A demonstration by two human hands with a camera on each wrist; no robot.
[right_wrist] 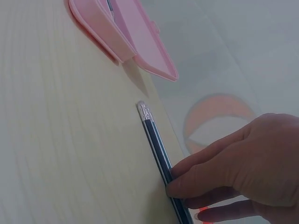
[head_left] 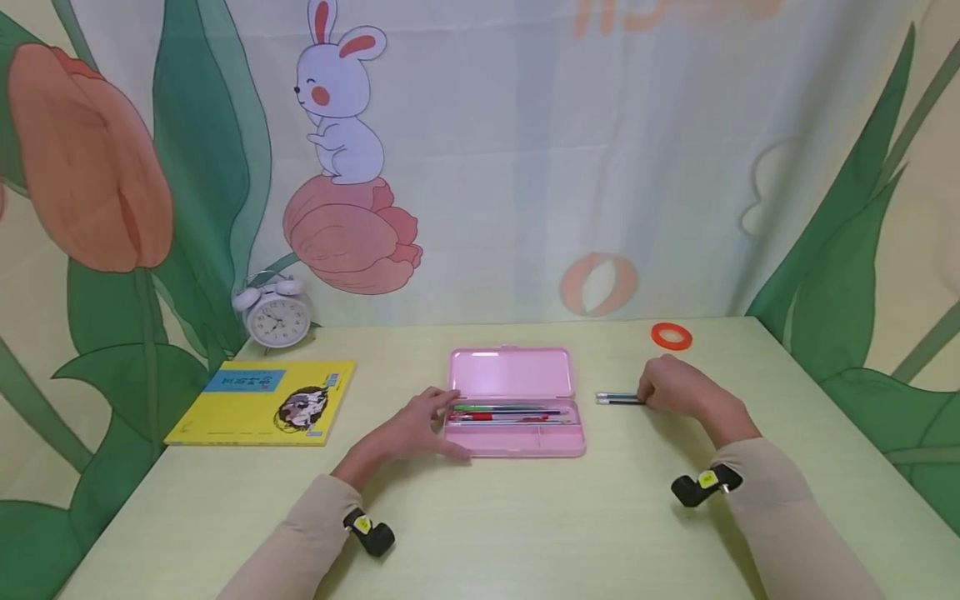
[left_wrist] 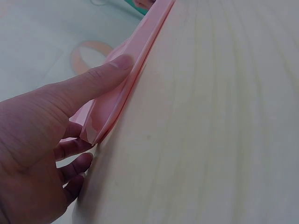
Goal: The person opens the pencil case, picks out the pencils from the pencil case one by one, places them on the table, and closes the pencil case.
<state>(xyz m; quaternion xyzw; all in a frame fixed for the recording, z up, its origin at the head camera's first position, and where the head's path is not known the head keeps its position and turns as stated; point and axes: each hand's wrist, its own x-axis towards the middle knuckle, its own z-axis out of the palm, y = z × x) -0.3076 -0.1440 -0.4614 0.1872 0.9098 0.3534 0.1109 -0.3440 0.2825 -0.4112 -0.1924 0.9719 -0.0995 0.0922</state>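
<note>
A pink pencil case (head_left: 562, 439) lies with its lid raised at the back. Several pens and pencils (head_left: 510, 415) lie in its long compartment. My left hand (head_left: 416, 427) grips the case's left end, thumb on the front rim and fingers around the far left corner. In the left wrist view, the thumb (left_wrist: 100, 80) lies along the pink wall. To the right of the case, my right hand (head_left: 678, 390) pinches two dark striped pencils (head_left: 618, 399) lying side by side, silvery ends pointing at the case. The right wrist view shows a pencil (right_wrist: 158, 147) under thumb and fingertips.
An orange-red ring (head_left: 671, 336) lies behind my right hand. At the left are a yellow book (head_left: 247, 417) and, behind it, a white alarm clock (head_left: 277, 321). A printed curtain (head_left: 480, 167) hangs along the table's back edge.
</note>
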